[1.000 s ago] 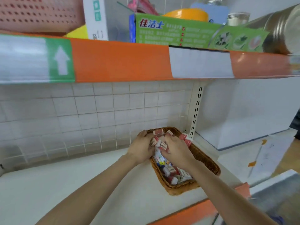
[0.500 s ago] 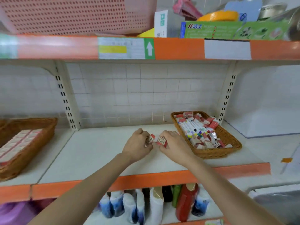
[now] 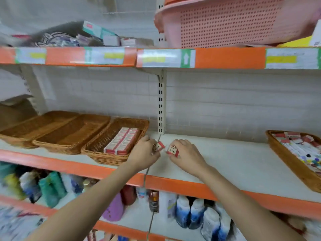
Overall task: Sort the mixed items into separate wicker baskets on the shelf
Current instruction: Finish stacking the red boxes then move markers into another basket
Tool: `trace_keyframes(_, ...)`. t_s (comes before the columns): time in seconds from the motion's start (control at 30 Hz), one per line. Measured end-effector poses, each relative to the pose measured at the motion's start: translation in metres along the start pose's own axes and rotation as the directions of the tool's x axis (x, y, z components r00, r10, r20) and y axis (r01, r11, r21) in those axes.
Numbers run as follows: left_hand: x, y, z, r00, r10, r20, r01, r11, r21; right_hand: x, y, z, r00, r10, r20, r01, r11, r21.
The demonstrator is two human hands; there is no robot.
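White shelf (image 3: 234, 162) with orange edge spans mid-frame. Three wicker baskets at left; the nearest basket (image 3: 97, 154) holds a row of red-and-white boxes (image 3: 122, 143). A mixed-items basket (image 3: 288, 159) sits at the right edge of the frame. At centre, left hand (image 3: 145, 153) grasps a small red-and-white box (image 3: 159, 146); right hand (image 3: 186, 154) grasps another box (image 3: 172, 150), both just above the shelf.

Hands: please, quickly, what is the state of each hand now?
Left hand: closed, holding a small red and white box.
Right hand: closed, holding another small red and white box.
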State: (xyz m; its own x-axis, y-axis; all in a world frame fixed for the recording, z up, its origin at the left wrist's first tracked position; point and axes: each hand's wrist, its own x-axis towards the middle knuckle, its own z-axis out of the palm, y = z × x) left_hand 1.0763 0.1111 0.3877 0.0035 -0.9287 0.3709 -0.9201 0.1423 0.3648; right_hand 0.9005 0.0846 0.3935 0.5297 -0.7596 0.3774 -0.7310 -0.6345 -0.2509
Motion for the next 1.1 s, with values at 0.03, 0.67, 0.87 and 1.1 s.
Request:
trace_keyframes(0.03, -0.004, -0.016, -0.01, 1.0, -0.015, -0.009, 0.015, 1.0, 0.002, 0.01, -0.015, 0.008, 1.0, -0.013, 0.002, 0.013, 1.0, 0.007)
trace_keyframes(0.67, 0.027, -0.176, -0.069, 0.993, -0.118, 0.0, 0.117, 0.988, 0.099, 0.151, -0.086, 0.093, 0.99, -0.049, 0.132, 0.053, 0.998, -0.03)
trace_keyframes(0.87, 0.06, -0.196, -0.057, 0.993, -0.11, 0.053, 0.103, 0.988, 0.118, 0.182, -0.078, 0.108, 0.979, -0.037, 0.2, 0.053, 0.996, -0.073)
trace_keyframes(1.1, 0.107, -0.218, -0.047, 0.991, -0.039, 0.131, 0.024, 0.994, 0.111, 0.214, -0.066, 0.119, 0.981, 0.015, 0.195, 0.011, 0.991, -0.133)
